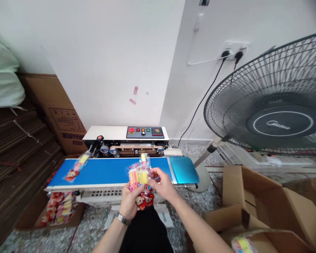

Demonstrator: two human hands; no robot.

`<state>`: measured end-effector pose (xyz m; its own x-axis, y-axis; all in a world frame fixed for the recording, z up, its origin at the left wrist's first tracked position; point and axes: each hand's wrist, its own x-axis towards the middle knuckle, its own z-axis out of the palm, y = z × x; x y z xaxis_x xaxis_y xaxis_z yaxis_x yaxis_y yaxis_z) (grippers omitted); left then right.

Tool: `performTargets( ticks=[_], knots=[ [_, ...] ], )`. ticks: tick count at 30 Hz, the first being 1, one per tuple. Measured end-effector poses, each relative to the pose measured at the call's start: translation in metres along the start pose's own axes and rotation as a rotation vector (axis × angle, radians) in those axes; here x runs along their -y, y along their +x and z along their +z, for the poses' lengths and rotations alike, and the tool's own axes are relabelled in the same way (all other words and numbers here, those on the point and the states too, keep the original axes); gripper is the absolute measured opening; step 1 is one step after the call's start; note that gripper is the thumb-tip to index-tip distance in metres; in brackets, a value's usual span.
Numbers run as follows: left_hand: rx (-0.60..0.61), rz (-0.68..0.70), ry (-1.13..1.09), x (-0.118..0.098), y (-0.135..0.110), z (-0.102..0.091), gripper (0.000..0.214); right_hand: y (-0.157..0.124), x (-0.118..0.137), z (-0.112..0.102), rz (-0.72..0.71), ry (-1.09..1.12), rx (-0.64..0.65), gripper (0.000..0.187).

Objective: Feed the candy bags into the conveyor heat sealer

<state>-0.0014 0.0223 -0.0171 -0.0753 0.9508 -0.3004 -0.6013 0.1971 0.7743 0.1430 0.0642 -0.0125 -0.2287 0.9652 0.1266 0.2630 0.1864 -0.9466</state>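
My left hand (129, 202) is closed round a bunch of clear candy packets (138, 179) with yellow and pink sticks and red cartoon heads. My right hand (162, 184) pinches the top edge of one of these packets, just in front of the blue conveyor belt (107, 171) of a sealing machine (126, 135). One packet (142, 158) lies on the belt right beyond my hands. Another packet (75, 168) rides at the belt's left end, near the rollers.
A cardboard tray with a pile of sealed packets (59, 209) sits on the floor under the belt's left end. Open cardboard boxes (255, 200) stand at the right, behind them a large floor fan (276, 102). Stacked flat cardboard (13, 147) fills the left.
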Motion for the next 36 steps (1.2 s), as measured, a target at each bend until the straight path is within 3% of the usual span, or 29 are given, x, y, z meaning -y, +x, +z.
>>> performTargets(
  ticks=[3,6,9,11,14,18,24,27,31,33,36],
  knots=[
    [0.019,0.008,-0.019,0.000,-0.001,0.007,0.040,-0.012,0.005,0.008,0.015,-0.048,-0.108,0.023],
    [-0.008,-0.005,-0.001,0.001,-0.002,0.006,0.036,-0.005,-0.009,-0.002,0.041,-0.037,-0.242,0.027],
    [-0.060,-0.010,0.029,0.001,0.000,-0.002,0.032,0.012,-0.034,-0.028,0.114,-0.116,-0.422,0.031],
    [-0.068,-0.007,0.037,0.001,0.001,-0.007,0.031,0.024,-0.050,-0.049,0.215,-0.293,-0.531,0.030],
    [-0.056,-0.003,0.053,0.002,0.001,-0.012,0.031,0.039,-0.070,-0.073,0.363,-0.526,-0.600,0.027],
    [-0.038,-0.003,0.083,0.005,0.001,-0.011,0.031,0.060,-0.082,-0.075,0.411,-0.568,-0.595,0.024],
    [-0.035,0.045,0.104,0.004,0.000,-0.006,0.043,0.075,-0.071,-0.043,0.345,-0.540,-0.492,0.023],
    [-0.037,0.068,0.110,0.003,0.000,-0.004,0.048,0.057,-0.050,-0.025,0.182,-0.318,-0.364,0.027],
    [0.001,0.064,0.071,0.003,0.000,0.002,0.044,0.014,-0.018,0.001,0.018,0.125,-0.048,0.027],
    [0.037,0.043,0.042,0.004,0.000,0.005,0.043,-0.001,-0.010,0.009,0.013,0.151,-0.047,0.024],
    [0.024,0.004,0.055,0.006,-0.001,0.005,0.041,-0.002,-0.019,0.002,0.053,0.147,-0.189,0.024]
  ],
)
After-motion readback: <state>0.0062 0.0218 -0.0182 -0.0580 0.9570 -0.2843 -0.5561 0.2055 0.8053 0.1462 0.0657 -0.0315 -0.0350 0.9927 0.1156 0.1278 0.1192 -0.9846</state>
